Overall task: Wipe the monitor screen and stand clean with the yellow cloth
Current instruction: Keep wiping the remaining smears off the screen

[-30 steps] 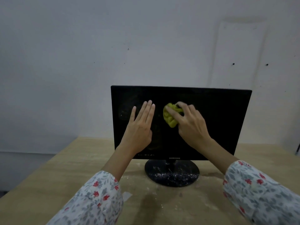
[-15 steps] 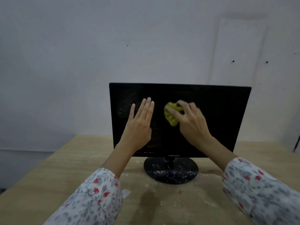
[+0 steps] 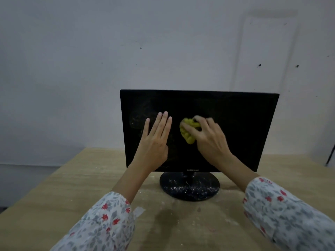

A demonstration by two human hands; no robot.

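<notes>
While the right hand [image 3: 210, 140] grips the bunched yellow cloth [image 3: 187, 132] on the monitor screen [image 3: 244, 127], the left hand [image 3: 154, 142] lies flat beside it, fingers straight, probably touching the glass; the stand [image 3: 189, 189] carries white specks.

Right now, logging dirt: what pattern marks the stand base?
White speckles over the black stand base, head view.

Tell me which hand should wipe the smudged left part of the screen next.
Right. The right hand already grips the yellow cloth against the monitor screen; the left hand lies flat, steadying it.
</notes>
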